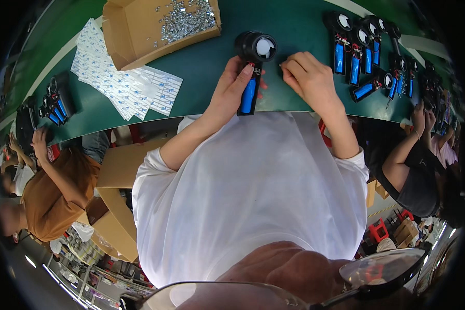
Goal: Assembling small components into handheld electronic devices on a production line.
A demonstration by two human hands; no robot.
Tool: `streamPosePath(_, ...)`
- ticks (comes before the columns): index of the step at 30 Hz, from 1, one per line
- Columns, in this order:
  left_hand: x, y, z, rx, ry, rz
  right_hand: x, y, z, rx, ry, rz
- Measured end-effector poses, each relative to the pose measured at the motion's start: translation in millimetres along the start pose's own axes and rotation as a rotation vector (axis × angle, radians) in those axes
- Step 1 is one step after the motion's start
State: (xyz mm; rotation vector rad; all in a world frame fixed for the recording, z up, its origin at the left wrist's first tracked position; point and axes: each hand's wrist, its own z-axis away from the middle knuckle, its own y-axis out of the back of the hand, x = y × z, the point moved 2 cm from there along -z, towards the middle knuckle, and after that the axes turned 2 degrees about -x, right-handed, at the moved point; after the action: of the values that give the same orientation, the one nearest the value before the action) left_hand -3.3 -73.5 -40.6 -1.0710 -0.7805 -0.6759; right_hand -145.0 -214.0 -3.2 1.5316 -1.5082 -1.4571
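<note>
My left hand (231,87) is closed around the handle of a black handheld device with a round head (257,47). A pale disc shows in its head, and a blue cylindrical battery (249,96) lies in the open handle. The device stands upright at the table's near edge, with my thumb pressed just under the head. To the right of it, my right hand (307,77) is just above the green table, its fingers curled and the thumb against the index finger. Whatever the pinch may hold is too small to make out.
A cardboard tray (132,33) of small shiny metal parts (188,20) stands at the far left, beside sheets of blue-printed white backing paper (116,82). Several similar devices (355,57) lie at the right, more (57,101) at the left. Co-workers sit on both sides.
</note>
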Motion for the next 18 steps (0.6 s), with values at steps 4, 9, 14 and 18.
streamPosePath(4, 1, -3, 1, -0.020, -0.058, -0.043, -31, 0, -3, 0.332, -0.027, -0.272)
streamPosePath(9, 7, -10, 5, -0.019, -0.083, -0.109, -39, -7, -4, 0.424, -0.034, -0.289)
streamPosePath(14, 5, -9, 7, -0.024, -0.122, -0.116, -39, -11, -2, 0.420, -0.033, -0.277)
streamPosePath(18, 7, -9, 8, -0.019, -0.132, -0.132, -40, -10, -3, 0.427, -0.026, -0.277)
